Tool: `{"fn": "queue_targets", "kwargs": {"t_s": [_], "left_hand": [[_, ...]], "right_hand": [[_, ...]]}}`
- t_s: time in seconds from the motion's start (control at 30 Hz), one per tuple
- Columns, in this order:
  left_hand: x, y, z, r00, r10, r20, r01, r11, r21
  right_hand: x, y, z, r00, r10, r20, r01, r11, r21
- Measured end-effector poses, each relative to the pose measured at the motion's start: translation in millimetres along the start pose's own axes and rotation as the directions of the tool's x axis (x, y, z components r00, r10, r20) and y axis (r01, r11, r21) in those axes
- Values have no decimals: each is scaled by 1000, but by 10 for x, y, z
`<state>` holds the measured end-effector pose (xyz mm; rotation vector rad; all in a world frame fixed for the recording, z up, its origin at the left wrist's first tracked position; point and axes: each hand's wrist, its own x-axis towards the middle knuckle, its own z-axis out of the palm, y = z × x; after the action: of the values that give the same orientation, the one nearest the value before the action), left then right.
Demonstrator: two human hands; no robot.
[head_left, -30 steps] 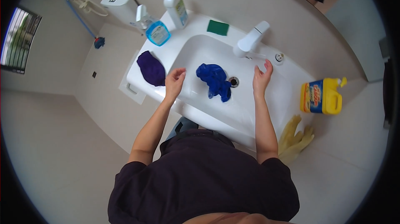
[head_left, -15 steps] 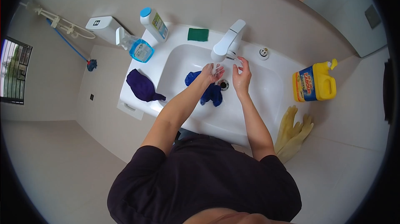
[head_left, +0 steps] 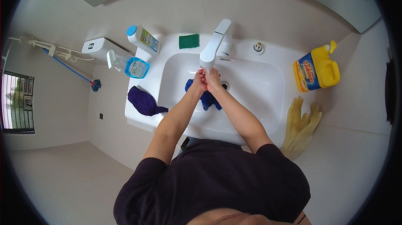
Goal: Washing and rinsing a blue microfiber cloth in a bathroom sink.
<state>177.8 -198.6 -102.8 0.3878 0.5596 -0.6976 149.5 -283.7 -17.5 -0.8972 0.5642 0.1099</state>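
My left hand (head_left: 199, 80) and my right hand (head_left: 212, 77) meet beneath the spout of the white tap (head_left: 212, 51), above the basin. Their fingers are curled and pressed against each other, with no object showing between them. Under and behind the hands, a wet dark blue cloth (head_left: 206, 100) lies crumpled in the white sink (head_left: 255, 112). The round drain (head_left: 225, 86) is partly hidden by my right wrist.
On the left rim are a purple cloth (head_left: 143, 100), a blue spray bottle (head_left: 137, 67) and a white blue-capped bottle (head_left: 143, 40). A green scouring pad (head_left: 189, 41) lies behind the basin. To the right are a yellow jug (head_left: 317, 69) and rubber gloves (head_left: 299, 126).
My hands were apart with fingers spread on either side of the tap; they have come together under its spout. The whole view has shifted slightly.
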Motion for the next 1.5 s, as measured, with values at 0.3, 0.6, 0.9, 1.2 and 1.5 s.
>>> {"fn": "queue_targets", "kwargs": {"t_s": [0.3,0.6,0.9,1.2,1.5], "left_hand": [[-162,136,145,983,67,-174,-46,991,124],[-61,-69,383,1000,9,-5,-7,961,277],[191,-323,517,996,90,6,-79,841,536],[-245,-326,1099,504,614,608,-193,-606,772],[-574,-364,1082,615,566,550,-207,-557,804]], "right_hand": [[241,239,106,979,192,-65,-176,965,195],[240,149,-64,941,-298,-159,277,950,-144],[206,-100,-287,938,-177,-297,179,984,-22],[36,12,-475,958,52,-282,-16,992,128],[50,130,-564,978,111,-177,-89,988,128]]}}
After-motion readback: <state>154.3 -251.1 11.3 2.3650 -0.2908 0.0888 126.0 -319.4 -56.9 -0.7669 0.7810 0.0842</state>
